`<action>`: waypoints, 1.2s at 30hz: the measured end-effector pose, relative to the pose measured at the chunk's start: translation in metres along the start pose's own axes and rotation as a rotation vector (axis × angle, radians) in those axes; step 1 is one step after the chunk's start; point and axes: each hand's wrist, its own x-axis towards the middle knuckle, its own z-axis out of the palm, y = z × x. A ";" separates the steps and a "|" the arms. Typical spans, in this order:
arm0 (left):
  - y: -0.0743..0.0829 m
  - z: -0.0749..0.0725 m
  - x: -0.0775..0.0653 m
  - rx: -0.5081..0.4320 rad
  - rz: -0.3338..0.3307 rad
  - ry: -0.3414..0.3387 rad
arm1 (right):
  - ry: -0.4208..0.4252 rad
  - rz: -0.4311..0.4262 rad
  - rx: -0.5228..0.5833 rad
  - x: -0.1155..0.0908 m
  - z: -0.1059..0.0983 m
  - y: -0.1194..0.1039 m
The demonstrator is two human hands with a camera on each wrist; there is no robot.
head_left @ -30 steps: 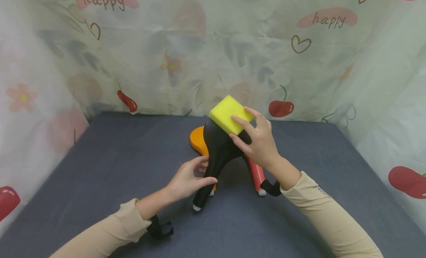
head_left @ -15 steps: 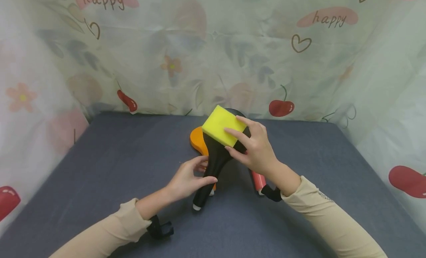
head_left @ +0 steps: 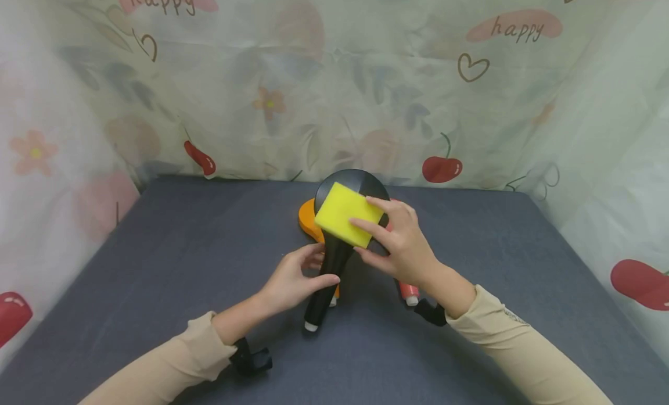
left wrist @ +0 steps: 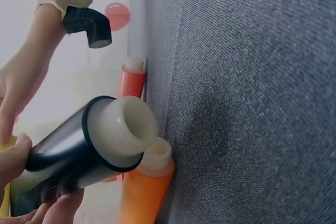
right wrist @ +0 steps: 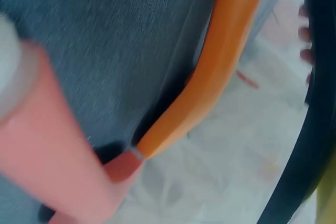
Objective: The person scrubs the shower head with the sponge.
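Note:
My left hand (head_left: 290, 283) grips the handle of a black hand shower (head_left: 334, 262), holding it raised over the table with its round head pointing away. The white hollow end of its handle (left wrist: 131, 121) faces the left wrist camera. My right hand (head_left: 402, 242) pinches a yellow sponge (head_left: 347, 213) by its right side. That sponge lies against the round head near the neck and covers part of it. An orange hand shower (head_left: 308, 219) and a red hand shower (head_left: 407, 291) rest on the table behind, partly hidden.
A dark grey cloth covers the table (head_left: 209, 242). Patterned curtains (head_left: 334, 74) enclose the back and both sides. Black straps with small mounts (head_left: 253, 358) sit at both wrists. In the right wrist view the red handle (right wrist: 58, 145) is close to the camera.
My right hand has drawn the sponge down and slightly left over the black hand shower's head, uncovering its top. The head now faces me more squarely; my left hand stays nearly in place.

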 end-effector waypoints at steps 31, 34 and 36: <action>0.001 -0.008 0.000 -0.537 -0.233 -0.126 | 0.254 0.201 0.080 -0.017 0.004 0.007; 0.001 -0.008 -0.001 -0.566 -0.207 -0.148 | 0.263 0.221 0.104 -0.017 0.007 0.006; 0.001 -0.009 -0.001 -0.576 -0.197 -0.161 | 0.253 0.174 0.097 -0.017 0.008 0.003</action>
